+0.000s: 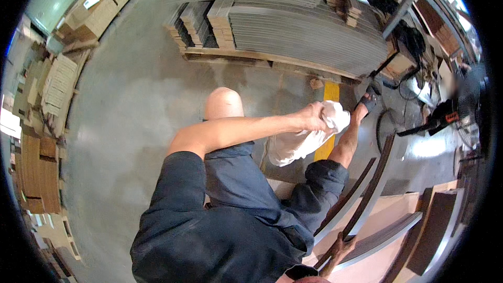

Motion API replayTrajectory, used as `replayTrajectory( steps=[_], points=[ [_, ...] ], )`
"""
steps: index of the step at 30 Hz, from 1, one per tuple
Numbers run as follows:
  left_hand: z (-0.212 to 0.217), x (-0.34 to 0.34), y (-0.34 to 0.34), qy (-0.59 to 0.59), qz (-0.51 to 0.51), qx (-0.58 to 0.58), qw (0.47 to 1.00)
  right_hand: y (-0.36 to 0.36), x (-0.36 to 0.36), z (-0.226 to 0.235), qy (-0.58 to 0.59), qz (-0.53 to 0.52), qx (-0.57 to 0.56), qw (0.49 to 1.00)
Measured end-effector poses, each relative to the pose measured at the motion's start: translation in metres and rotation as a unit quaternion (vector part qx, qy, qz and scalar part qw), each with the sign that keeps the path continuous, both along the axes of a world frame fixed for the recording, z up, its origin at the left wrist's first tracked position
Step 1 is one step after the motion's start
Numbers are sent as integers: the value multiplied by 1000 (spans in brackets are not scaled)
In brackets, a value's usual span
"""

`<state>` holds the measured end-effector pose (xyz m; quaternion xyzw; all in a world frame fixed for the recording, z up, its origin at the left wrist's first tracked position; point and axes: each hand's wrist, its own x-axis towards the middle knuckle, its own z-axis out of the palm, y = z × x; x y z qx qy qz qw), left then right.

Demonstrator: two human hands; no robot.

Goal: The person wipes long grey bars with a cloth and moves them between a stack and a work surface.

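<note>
Your left hand [313, 117] is gripping a crumpled white cloth [309, 139] over the grey concrete floor [131, 126]; your right hand is sitting out of view. A yellow floor stripe [330, 92] is running toward the wooden pallet [262, 57] bearing stacked grey sheets [309, 31]. Dark curved strips [367, 194] are lying beside you.

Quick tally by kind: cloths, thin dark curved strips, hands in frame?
white cloth: 1
thin dark curved strips: 2
hands: 2, with the left hand gripping the cloth and the right hand at the strips' near ends
Total: 5
</note>
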<state>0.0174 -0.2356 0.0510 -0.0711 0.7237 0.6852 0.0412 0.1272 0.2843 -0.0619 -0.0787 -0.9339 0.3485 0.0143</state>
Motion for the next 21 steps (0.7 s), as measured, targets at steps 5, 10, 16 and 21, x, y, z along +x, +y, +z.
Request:
replayTrajectory(
  steps=[5, 10, 16, 21],
  points=[
    [5, -6, -16, 16, -142, -365, 920, -100, -96, 135, 14, 107, 122, 987],
    [-26, -18, 19, 179, -131, -451, 865, -276, -174, 237, 106, 271, 198, 936],
    [-42, -19, 3, 268, -63, -337, 900, -493, -243, 253, 204, 544, 162, 798],
    [-18, -4, -39, 293, 71, -348, 888, -645, -262, 235, 274, 643, 174, 694]
  ],
)
